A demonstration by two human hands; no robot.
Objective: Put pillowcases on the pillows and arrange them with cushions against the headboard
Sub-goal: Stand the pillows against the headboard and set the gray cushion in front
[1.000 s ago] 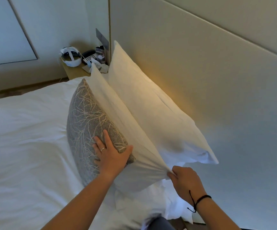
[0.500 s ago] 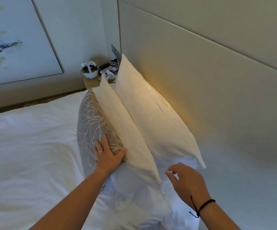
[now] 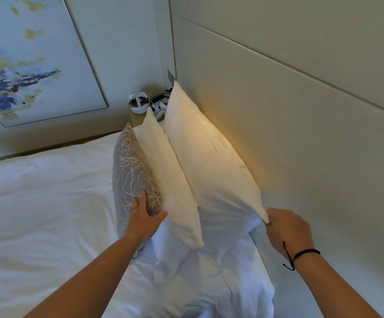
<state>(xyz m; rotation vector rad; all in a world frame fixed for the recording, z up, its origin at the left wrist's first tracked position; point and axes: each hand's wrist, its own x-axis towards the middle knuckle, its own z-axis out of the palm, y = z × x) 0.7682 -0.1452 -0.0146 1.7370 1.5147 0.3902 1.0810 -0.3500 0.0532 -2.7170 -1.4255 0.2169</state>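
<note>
Two white pillows stand on edge against the beige headboard [image 3: 301, 134]. The back pillow [image 3: 209, 161] leans on the headboard, and the front pillow [image 3: 170, 180] rests against it. A grey cushion [image 3: 131, 171] with a pale branch pattern stands upright in front of both. My left hand [image 3: 144, 216] lies flat on the cushion's near end, fingers spread, thumb touching the front pillow. My right hand [image 3: 285, 228] pinches the near lower corner of the back pillow's case. A black band circles that wrist.
The white bedsheet [image 3: 44, 214] spreads to the left, and rumpled white bedding [image 3: 220, 283] lies below the pillows. A bedside table [image 3: 138, 115] at the far end holds a white headset, a phone and small items. A framed painting [image 3: 25, 65] hangs on the left wall.
My right hand let go of the front pillow's corner, moved right, and took the back pillow's corner. The left hand stayed on the cushion. The view tilted up.
</note>
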